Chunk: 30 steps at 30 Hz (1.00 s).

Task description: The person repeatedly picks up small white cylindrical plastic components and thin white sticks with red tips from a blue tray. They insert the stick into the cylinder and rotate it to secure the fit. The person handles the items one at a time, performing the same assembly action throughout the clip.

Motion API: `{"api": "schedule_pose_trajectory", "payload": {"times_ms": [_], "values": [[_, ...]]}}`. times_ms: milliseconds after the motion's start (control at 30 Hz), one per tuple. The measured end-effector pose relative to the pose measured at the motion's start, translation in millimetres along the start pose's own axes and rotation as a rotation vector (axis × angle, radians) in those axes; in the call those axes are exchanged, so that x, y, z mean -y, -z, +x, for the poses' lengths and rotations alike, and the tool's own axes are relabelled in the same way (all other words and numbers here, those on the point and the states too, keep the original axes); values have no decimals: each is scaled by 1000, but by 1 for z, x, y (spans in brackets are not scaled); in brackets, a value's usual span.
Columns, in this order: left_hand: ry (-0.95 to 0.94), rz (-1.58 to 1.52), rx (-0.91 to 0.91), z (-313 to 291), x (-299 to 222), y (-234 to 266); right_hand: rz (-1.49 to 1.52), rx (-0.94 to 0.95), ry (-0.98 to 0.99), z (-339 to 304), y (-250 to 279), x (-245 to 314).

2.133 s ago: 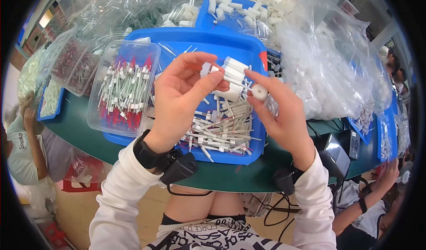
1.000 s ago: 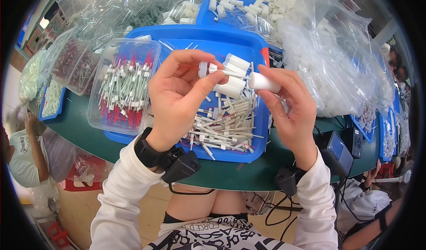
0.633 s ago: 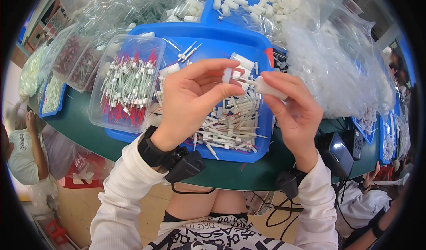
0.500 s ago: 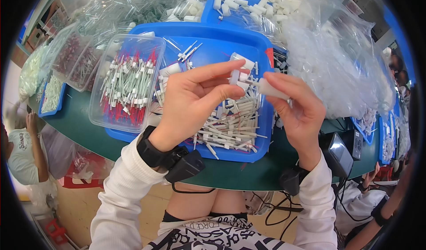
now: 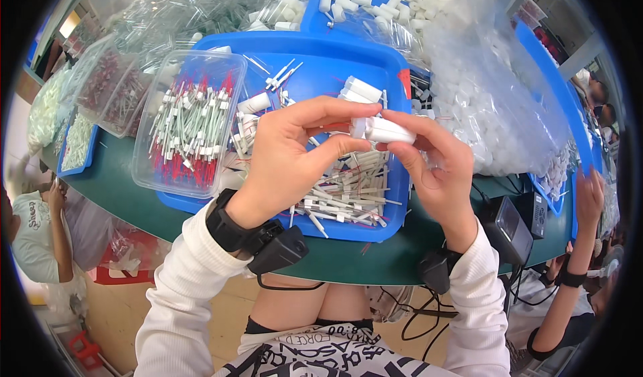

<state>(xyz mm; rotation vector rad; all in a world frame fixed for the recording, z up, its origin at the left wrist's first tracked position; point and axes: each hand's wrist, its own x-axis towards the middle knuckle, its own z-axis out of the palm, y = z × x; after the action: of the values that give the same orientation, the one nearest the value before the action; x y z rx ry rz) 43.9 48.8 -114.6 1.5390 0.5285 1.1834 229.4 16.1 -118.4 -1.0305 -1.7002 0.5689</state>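
Over the blue tray, both hands meet on one small white plastic cylinder. My left hand [image 5: 284,153] is closed, thumb and forefinger pinching the translucent cap [image 5: 360,128] at its left end. The white tube [image 5: 390,132] lies in the pinch of my right hand [image 5: 437,159], its fingers closed around the right end. Cap and tube touch, nearly level with each other. Beneath them, the blue tray [image 5: 315,55] holds a heap of thin white sticks with small collars and red wires [image 5: 345,196], plus several white tubes [image 5: 362,89].
On the tray's left side rests a clear box [image 5: 144,169] of sticks with red wires. Behind is another blue tray [image 5: 309,23] with white tubes. A clear bag of white pieces [image 5: 495,109] and a dark device [image 5: 504,230] stand right. Other people sit at both sides.
The cap and tube, apart with a thin stem showing between them, have come together. My right hand has moved left toward my left. At the right, a co-worker's arm has risen into view.
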Motion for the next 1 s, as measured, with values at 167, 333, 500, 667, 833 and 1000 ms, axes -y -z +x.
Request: {"api": "schedule_pose_trajectory", "payload": {"times_ms": [167,333,500,667,833,1000], "values": [[-66,131,23,-3,4,3,-28,-15,37,-2,-3,0],[-82,122,38,-3,4,2,-178,10,156,1,-3,-1],[10,-86,-75,-1,0,-2,-60,-173,68,5,11,-7],[178,-226,-84,0,-5,-1,-236,-22,-76,2,17,0],[206,-221,-52,0,0,1,-161,37,-145,2,21,1],[207,-180,-47,-1,2,3,-214,-111,165,3,17,1]]}}
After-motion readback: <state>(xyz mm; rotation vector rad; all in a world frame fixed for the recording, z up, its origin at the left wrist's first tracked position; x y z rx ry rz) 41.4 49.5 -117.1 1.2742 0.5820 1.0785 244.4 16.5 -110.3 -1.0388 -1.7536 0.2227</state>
